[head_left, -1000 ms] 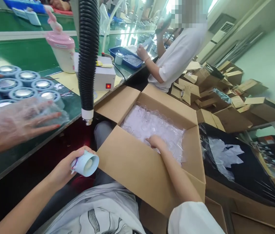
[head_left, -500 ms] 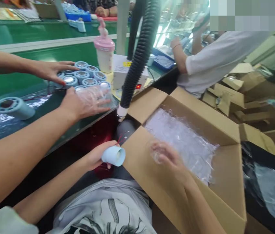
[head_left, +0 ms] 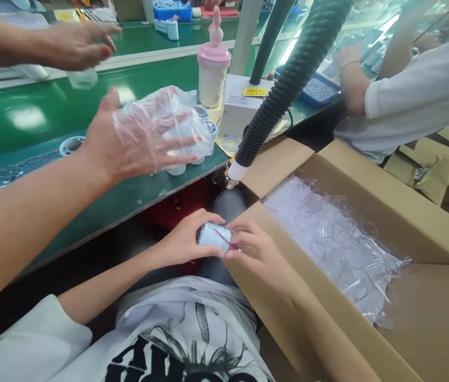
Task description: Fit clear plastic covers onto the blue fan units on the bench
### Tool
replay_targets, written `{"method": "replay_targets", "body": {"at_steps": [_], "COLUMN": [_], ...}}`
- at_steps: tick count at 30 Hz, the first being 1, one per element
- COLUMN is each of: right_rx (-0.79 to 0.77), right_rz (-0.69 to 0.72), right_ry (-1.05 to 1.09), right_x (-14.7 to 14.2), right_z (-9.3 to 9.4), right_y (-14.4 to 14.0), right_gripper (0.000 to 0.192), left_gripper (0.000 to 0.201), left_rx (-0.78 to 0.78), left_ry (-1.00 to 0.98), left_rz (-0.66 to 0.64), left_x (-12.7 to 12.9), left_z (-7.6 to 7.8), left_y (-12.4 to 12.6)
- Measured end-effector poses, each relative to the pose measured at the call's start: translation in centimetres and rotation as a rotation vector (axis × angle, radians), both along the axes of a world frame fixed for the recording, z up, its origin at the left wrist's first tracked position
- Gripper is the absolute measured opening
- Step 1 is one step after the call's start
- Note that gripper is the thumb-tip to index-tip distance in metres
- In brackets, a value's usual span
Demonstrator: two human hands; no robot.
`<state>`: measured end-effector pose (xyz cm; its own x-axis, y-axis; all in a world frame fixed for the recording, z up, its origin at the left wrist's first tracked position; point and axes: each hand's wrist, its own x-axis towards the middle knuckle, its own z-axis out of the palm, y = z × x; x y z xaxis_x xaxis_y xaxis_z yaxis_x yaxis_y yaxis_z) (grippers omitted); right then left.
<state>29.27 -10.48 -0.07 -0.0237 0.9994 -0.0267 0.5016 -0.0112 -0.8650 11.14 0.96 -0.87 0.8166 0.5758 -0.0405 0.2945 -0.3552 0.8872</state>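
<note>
- Left hand grips the light-blue cylinder above the lap, right hand closed around its far end; this piece looks unfinished
- Beside them, the cardboard box holds many loose clear pieces, seemingly unused
- Beyond, more blue cylinders stand on the desk near a co-worker's plastic-covered hand

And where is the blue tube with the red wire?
In the head view, the blue tube is below centre, held between the left hand and right hand, left of the box.
</note>
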Motion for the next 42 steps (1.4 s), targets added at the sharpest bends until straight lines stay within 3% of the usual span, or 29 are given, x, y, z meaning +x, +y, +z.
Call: {"method": "replay_targets", "body": {"at_steps": [5, 9, 12, 14, 17, 19, 22, 26, 42], "right_rx": [-0.087, -0.116, -0.123, -0.042, 0.153, 0.246, 0.274, 0.178, -0.130], "right_rz": [-0.242, -0.325, -0.362, -0.290, -0.097, -0.035, -0.019, 0.003, -0.064], "right_ry": [0.357, 0.577, 0.685, 0.642, 0.292, 0.055, -0.043, 0.088, 0.552], "right_x": [-0.1, 0.2, 0.5, 0.5, 0.5, 0.5, 0.5, 0.6, 0.4], "right_z": [0.4, 0.2, -0.2, -0.3, -0.2, 0.0, 0.1, 0.1, 0.7], "right_y": [-0.3, -0.3, -0.4, -0.6, -1.0, -1.3, -1.7, -1.8, -1.7], "right_gripper": [0.021, 0.024, 0.019, 0.010, 0.034, 0.039, 0.038, 0.044, 0.039], "left_gripper": [0.068, 0.078, 0.075, 0.072, 0.071, 0.072, 0.071, 0.070, 0.078], "left_rx": [0.021, -0.246, -0.441, -0.545, -0.707, -0.781, -0.691, -0.480, -0.283], "left_ry": [-0.151, -0.168, -0.176, -0.183, -0.188, -0.172, -0.173, -0.262, -0.279], "left_rz": [-0.128, -0.231, -0.228, -0.175, -0.086, -0.078, -0.140, -0.226, -0.280], "left_x": [-0.3, -0.2, -0.1, -0.1, -0.2, -0.4, -0.7, -1.1, -1.4], "left_z": [-1.8, -2.0, -1.5, -1.1, -0.5, -0.2, 0.0, 0.1, 0.5], "left_y": [0.4, 0.2, 0.0, -0.2, -0.4, -0.5, -0.4, -0.1, -0.1]}}
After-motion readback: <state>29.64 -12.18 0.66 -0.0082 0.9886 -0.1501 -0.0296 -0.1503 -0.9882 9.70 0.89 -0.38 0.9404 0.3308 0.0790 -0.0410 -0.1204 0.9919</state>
